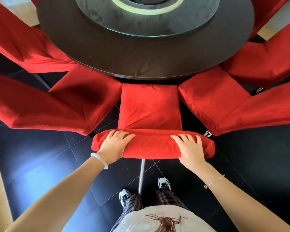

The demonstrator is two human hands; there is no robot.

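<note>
A chair in a red fabric cover stands right in front of me, its seat (149,108) tucked partly under a round dark table (141,61). My left hand (115,144) grips the left part of the chair's padded backrest top (152,145), fingers draped over the front and thumb hidden behind. My right hand (190,149) grips the right part the same way. A white bangle is on my left wrist and a thin chain on my right.
Red-covered chairs crowd both sides: one at the left (60,106), one at the right (224,104), more further round. A glass turntable (147,19) sits on the table. The floor is dark glossy tile (45,164). My feet stand just behind the chair.
</note>
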